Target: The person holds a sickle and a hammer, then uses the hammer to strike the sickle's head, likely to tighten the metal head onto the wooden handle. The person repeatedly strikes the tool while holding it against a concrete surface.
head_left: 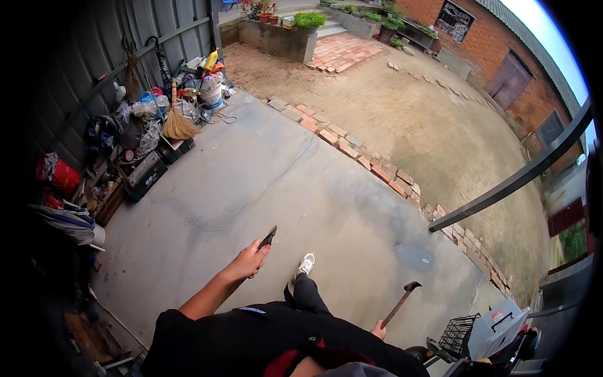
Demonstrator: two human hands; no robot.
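My left hand (250, 260) is closed round a dark hand tool, which looks like pliers (269, 237). Its tapered metal head points up and away from my fingers, and the grip is mostly hidden in my palm. Lower and to the right, my right hand (379, 329) grips the end of a hammer (397, 304). The hammer's brown handle slants up to a dark, rusty-looking head held out over the concrete floor (251, 188). Both hands are well apart, and neither tool touches anything else.
Along the left metal wall is clutter: a straw broom (179, 122), a white bucket (211, 94), a black case (147, 176). Loose bricks (352, 148) edge the concrete. A dark post (502, 191) rises at right; a wire basket (457, 333) and white box (498, 327) stand lower right.
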